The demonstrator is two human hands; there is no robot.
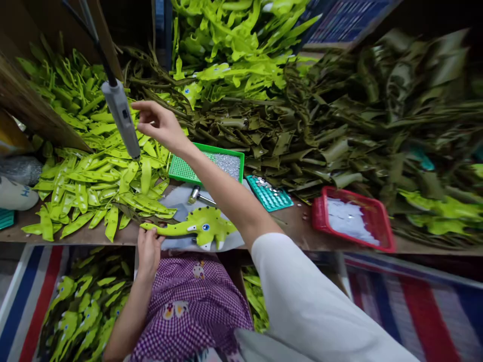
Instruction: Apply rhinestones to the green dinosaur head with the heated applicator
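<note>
My left hand (148,251) pinches the long narrow end of a bright green dinosaur-shaped piece (206,227) at the table's front edge. The piece has a blue eye and dark dots, and lies flat on a grey sheet (231,242). My right hand (160,125) is stretched forward, its index finger extended and nothing held. Just left of its fingertips hangs a grey electric screwdriver (121,120), seemingly apart from them. Below that tool spreads a heap of green leaf-shaped pieces (85,191). A small hammer (199,196) rests behind the dinosaur piece.
Beyond my forearm sit a green tray (186,168) of small metal parts and a teal tray (277,201) with silvery discs. A red basket (320,213) holds white pieces. Dark olive strips (279,136) pile up behind, with more green pieces (230,40) at the back.
</note>
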